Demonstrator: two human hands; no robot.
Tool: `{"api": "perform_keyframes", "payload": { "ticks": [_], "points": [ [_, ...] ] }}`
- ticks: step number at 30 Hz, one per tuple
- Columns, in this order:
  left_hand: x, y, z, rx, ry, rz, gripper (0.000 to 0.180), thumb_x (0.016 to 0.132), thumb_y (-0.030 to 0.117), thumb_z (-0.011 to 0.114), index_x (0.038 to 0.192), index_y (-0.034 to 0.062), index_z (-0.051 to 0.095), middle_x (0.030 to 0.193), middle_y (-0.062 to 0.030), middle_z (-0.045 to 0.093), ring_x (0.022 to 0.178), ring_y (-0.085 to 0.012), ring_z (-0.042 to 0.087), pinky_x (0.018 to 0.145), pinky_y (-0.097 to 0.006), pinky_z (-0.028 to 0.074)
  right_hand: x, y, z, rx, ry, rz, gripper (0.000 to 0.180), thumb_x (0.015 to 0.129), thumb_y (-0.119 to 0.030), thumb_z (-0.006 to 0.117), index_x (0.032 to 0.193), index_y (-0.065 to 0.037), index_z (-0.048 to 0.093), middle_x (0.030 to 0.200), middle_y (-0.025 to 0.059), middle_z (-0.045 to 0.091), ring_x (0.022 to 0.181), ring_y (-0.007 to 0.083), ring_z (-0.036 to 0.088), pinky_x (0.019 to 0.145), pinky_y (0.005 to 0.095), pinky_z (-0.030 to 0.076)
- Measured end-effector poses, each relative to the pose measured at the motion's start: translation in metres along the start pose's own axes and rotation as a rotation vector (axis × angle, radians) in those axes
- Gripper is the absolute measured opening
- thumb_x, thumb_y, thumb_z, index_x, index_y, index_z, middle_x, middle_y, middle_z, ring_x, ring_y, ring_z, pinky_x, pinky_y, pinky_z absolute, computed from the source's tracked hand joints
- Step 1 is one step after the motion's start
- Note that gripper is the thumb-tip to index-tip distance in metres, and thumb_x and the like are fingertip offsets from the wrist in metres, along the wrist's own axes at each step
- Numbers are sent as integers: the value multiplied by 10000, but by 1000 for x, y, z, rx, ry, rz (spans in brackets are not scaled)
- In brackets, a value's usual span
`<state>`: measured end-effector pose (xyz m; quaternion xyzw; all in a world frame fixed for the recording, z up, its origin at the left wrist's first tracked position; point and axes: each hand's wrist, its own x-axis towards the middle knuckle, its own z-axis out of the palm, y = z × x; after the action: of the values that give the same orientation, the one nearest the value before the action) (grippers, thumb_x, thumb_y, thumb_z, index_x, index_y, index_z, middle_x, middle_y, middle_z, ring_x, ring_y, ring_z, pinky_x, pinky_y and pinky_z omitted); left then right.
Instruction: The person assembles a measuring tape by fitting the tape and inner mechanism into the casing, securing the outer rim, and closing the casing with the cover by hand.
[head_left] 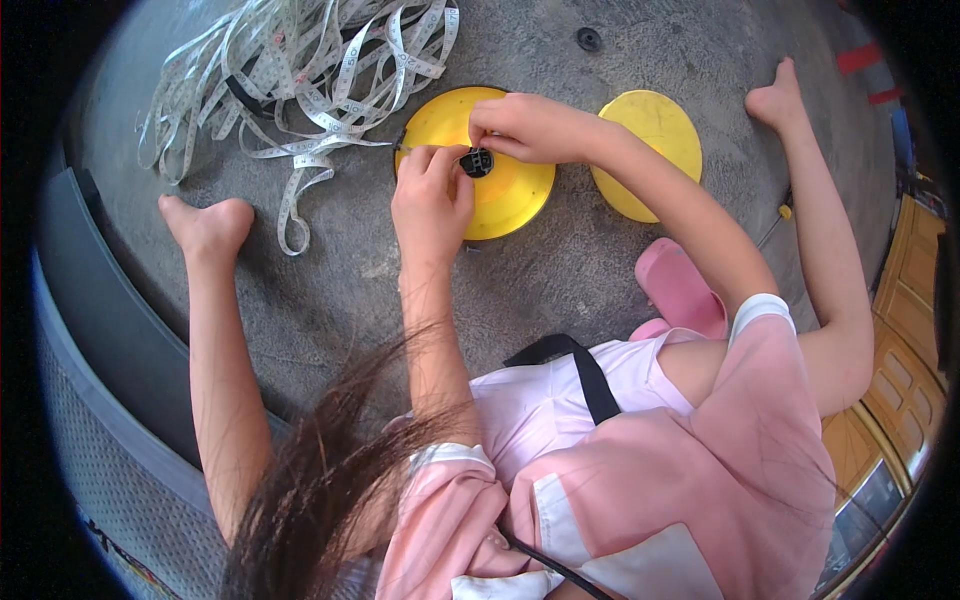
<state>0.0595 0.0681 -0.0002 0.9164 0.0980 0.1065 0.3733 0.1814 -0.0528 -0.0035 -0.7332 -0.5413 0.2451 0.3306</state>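
Note:
On the floor between my legs lies a round yellow tape-measure case half [510, 205] with a small black hub [477, 162] at its middle. My left hand [432, 205] rests on the left side of the disc, fingers bent in at the hub. From the right, my right hand [520, 127] reaches over it with thumb and fingers pinched together just above the hub. What the fingertips hold, if anything, is too small to make out. A second yellow disc [650, 155] lies apart on the right. A loose white measuring tape [340, 110] heaps at the far left, one end running toward the case.
A small black round part [589, 39] lies on the far floor. Pink slippers [682, 288] sit near my right thigh, and a screwdriver [778, 218] with a yellow handle lies by my right leg. A dark padded edge [120, 300] borders the left; wooden cabinet doors [905, 370] stand at right.

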Motion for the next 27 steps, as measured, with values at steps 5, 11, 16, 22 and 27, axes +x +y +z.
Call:
{"api": "perform_keyframes", "payload": {
  "ticks": [5, 11, 16, 22, 27],
  "points": [
    [2, 7, 0, 0, -41, 9, 223, 631, 108, 616, 842, 76, 553, 791, -72, 491, 766, -229, 476, 653, -311, 396, -5, 3, 2, 30, 10, 16, 74, 741, -71, 484, 790, -19, 463, 737, 111, 505, 702, 274, 505, 605, 340, 402],
    [1, 3, 2, 36, -68, -32, 263, 604, 162, 645, 846, 111, 557, 798, -52, 473, 770, -226, 461, 644, -323, 411, -7, 4, 5, -20, 68, -28, 59, 743, -66, 479, 778, -24, 458, 787, 99, 468, 713, 271, 499, 603, 326, 407],
    [0, 3, 1, 20, -70, -54, 268, 607, 155, 644, 862, 129, 561, 804, -50, 474, 767, -225, 462, 642, -323, 412, -11, 2, 6, -307, 87, -98, 83, 704, -77, 521, 762, -49, 468, 783, 67, 462, 675, 239, 493, 592, 313, 413],
    [0, 3, 2, 5, -74, -44, 264, 620, 141, 642, 865, 96, 556, 809, -63, 480, 776, -233, 454, 660, -311, 385, -15, 2, 7, -306, 111, -98, 99, 693, -81, 534, 770, -59, 476, 779, 57, 469, 668, 235, 491, 588, 306, 410],
    [1, 3, 1, -4, -72, 15, 244, 650, 123, 615, 879, 86, 540, 817, -67, 479, 778, -233, 457, 655, -307, 386, -15, 4, 7, -194, 133, -102, 101, 701, -76, 532, 793, -64, 493, 772, 58, 475, 673, 234, 494, 590, 307, 407]
  ]
}}
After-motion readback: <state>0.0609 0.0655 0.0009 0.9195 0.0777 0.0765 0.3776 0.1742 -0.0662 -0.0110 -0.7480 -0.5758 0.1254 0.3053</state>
